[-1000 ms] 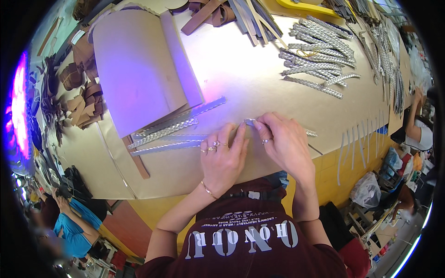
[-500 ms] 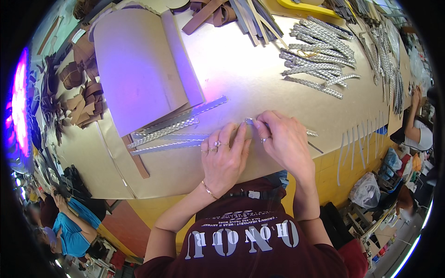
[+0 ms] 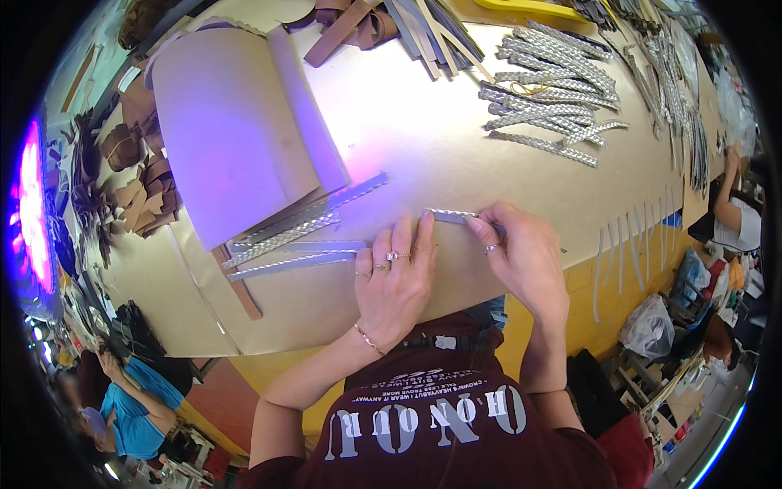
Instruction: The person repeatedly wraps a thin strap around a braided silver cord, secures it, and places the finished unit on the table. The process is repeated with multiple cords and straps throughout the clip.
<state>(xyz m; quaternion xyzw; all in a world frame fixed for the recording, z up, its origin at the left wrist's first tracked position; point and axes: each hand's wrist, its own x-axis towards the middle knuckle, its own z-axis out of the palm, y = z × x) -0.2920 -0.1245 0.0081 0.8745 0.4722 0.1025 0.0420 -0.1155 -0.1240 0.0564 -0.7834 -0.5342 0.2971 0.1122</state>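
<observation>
Silver braided strip pinched flat between my left hand fingertips and right hand, matte brown tabletop, textured weave.

A craft workshop: a long paper-covered worktable carries heaps of silver braided strips at far right, brown leather pieces at left, with other workers nearby.

Cardboard-covered worktable with silver braided strips, brown leather pieces, curved cardboard sheet.
</observation>
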